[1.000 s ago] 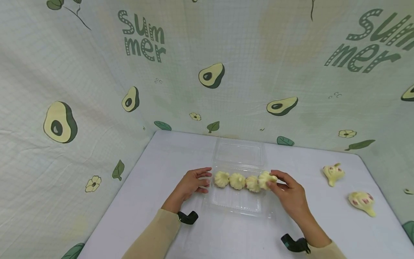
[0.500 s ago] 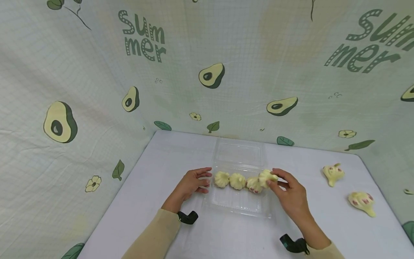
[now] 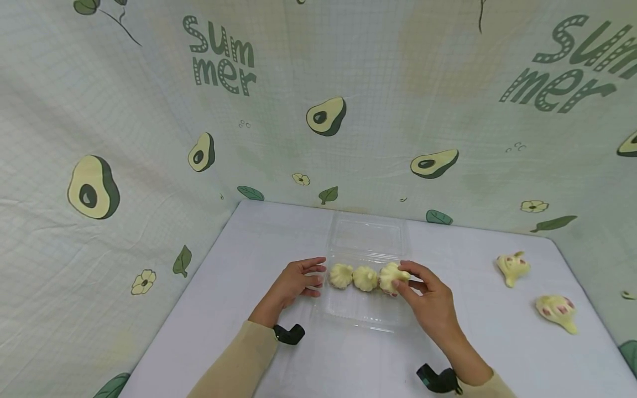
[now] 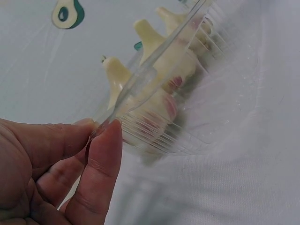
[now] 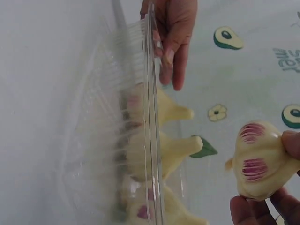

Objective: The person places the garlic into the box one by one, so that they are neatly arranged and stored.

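In the head view my left hand [image 3: 297, 284] is at the left edge of the open clear plastic container [image 3: 363, 312]; in the left wrist view its thumb and fingers pinch the rim. My right hand [image 3: 434, 304] holds a garlic bulb [image 3: 391, 276] by its stem, above the container's right part. The right wrist view shows this bulb [image 5: 259, 161] raised clear of the rim, with purple patches. Three bulbs sit in a row in the container, stems up: a left one [image 3: 340, 276], a middle one [image 3: 365, 278], and a third partly hidden beneath the held bulb.
Two more garlic bulbs lie on the white table to the right, one farther back [image 3: 513, 267] and one nearer [image 3: 557, 310]. The container's lid [image 3: 368, 235] lies folded back behind it. A cloth printed with avocados hangs behind and at the sides.
My right hand has moved left with its bulb, which now covers much of the third bulb in the row. That third bulb tilted slightly earlier. My left hand has stayed in place.
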Available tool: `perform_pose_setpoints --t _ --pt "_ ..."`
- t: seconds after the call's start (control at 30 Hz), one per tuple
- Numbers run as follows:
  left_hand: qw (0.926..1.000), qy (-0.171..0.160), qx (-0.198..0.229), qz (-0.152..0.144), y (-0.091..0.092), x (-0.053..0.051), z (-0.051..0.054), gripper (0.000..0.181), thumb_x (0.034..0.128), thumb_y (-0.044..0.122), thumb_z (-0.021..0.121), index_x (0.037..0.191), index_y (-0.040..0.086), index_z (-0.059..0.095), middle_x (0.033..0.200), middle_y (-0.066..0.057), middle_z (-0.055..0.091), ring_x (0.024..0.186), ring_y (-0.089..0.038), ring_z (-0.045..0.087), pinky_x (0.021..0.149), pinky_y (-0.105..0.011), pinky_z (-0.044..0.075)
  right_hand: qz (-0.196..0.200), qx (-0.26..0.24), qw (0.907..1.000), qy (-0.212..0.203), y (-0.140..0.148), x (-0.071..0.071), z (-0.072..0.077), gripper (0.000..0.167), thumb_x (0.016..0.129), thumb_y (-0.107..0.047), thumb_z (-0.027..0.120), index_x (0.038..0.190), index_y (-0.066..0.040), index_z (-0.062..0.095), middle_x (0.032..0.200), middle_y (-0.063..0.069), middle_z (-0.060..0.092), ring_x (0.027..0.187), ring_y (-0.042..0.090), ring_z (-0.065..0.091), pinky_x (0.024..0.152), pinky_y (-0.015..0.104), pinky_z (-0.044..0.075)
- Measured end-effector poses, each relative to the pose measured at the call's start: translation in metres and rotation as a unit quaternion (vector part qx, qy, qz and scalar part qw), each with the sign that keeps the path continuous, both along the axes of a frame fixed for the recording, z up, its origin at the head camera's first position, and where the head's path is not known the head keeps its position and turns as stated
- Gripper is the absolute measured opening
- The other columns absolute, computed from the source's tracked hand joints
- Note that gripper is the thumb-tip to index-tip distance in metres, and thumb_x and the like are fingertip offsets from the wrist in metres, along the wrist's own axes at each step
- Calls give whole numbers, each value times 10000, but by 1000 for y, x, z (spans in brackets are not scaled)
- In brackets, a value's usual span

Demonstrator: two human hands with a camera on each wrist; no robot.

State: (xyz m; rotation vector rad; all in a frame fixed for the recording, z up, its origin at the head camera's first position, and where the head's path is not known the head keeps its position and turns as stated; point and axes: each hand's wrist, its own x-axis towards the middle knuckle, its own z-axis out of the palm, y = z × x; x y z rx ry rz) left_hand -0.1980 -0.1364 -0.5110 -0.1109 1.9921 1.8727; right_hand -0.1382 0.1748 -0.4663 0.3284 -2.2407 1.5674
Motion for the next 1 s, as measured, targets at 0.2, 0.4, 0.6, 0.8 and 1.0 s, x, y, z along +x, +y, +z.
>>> perform_pose_setpoints --t 0.2,0.4,0.6,0.8,1.0 --pt "10000 25 45 -18 0 0 1 549 990 -26 686 1511 124 597 1443 -172 621 916 -167 676 712 -313 662 229 -189 9990 -331 -14 4 0 338 880 33 824 1198 -50 745 1268 136 708 1025 -48 670 825 136 594" --pt "10000 62 28 -36 0 0 -1 550 991 -27 685 1510 131 598 1437 -162 622 939 -173 674 721 -320 662 438 -127 9959 -782 -28 8 -4 328 899 -44 832 1211 -103 749 1297 156 701 1001 17 700 812 175 614" --pt "10000 83 30 -38 0 0 0 557 988 -32 683 1516 116 588 1432 -166 624 935 -172 675 720 -322 662 612 -35 9939 -916 -46 9 -12 317 882 -59 850 1178 -131 760 1260 111 735 998 107 726 805 213 627" --pt "9999 80 60 -41 0 0 0 564 985 -38 678 1522 105 580 1436 -173 621 922 -170 669 719 -319 662 802 39 9873 -1372 -66 5 -22 300 859 -21 855 1125 -134 777 1215 103 747 993 251 760 787 215 629" --pt "9999 110 36 -68 -1 0 -1 558 994 -27 676 1527 102 573 1435 -171 624 928 -172 670 728 -323 664 918 149 9836 -1545 -77 2 -26 279 834 3 866 1071 -116 779 1120 76 760 1021 307 757 775 200 621"
